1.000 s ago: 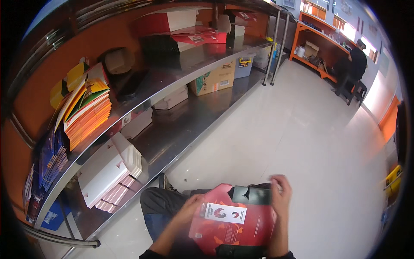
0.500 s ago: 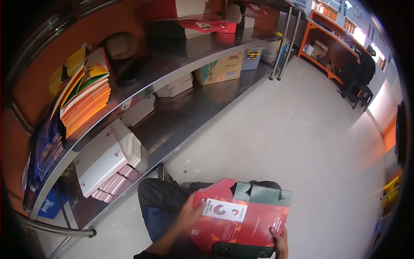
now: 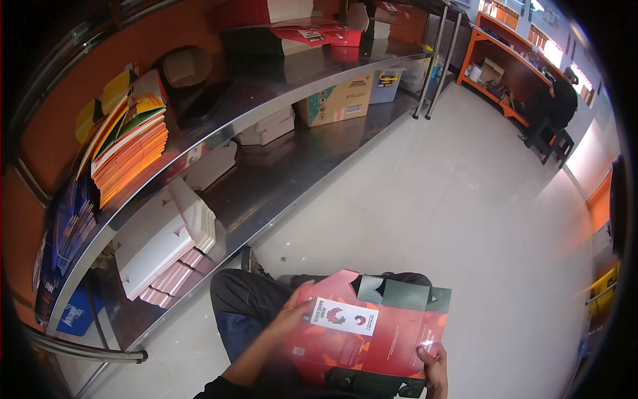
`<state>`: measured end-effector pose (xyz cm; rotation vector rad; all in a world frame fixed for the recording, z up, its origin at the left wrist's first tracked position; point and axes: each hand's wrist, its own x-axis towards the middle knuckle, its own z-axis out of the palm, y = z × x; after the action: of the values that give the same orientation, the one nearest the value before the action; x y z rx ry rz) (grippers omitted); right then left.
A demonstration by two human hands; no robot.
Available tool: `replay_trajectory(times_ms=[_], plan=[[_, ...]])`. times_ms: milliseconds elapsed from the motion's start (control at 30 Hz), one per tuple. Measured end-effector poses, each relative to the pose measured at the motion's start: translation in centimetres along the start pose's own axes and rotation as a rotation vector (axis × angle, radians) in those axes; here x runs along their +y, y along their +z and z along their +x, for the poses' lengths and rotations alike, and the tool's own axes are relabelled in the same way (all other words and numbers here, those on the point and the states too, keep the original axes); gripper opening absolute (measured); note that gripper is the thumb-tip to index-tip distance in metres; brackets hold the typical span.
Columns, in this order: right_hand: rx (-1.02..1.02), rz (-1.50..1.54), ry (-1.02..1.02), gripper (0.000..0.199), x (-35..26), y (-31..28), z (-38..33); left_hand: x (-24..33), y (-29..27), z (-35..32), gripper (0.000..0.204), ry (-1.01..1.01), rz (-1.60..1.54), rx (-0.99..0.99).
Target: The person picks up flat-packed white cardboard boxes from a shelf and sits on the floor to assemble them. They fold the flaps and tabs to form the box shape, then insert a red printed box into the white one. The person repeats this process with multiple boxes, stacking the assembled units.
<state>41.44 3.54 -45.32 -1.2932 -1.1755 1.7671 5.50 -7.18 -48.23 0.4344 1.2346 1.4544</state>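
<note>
A flat, unfolded red and dark green cardboard box (image 3: 405, 336) lies over my crossed legs, printed side up, with a white label panel on it. At its left edge my left hand (image 3: 297, 311) grips the cardboard, fingers partly hidden by the sheet. My right hand (image 3: 434, 364) pinches the lower right edge, thumb on top and the other fingers underneath. Cut flaps and tabs show along the far and near edges of the box.
A steel two-tier shelf (image 3: 266, 93) runs along my left. It bears a stack of orange folded cartons (image 3: 133, 156), white flat boxes (image 3: 156, 243), a brown carton (image 3: 339, 101) and red boxes (image 3: 319, 33). Far right, a person (image 3: 563, 106) sits on a stool by an orange shelf (image 3: 495, 76).
My left hand has slid slightly up and left along the box's edge. The box has turned and shifted a little; my right hand keeps its hold.
</note>
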Motion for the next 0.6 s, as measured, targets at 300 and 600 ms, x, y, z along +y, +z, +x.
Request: replay_trajectory(times_ms=[300,600], plan=[[0.064,-0.104,-0.284,0.046,-8.7,0.2,-0.3,9.1,4.0,-0.4,0.056,0.410,0.054,-0.094],[-0.105,-0.893,-1.264,0.023,-11.9,-5.4,1.9,11.2,3.8,0.5,0.043,1.167,0.478,-0.129]])
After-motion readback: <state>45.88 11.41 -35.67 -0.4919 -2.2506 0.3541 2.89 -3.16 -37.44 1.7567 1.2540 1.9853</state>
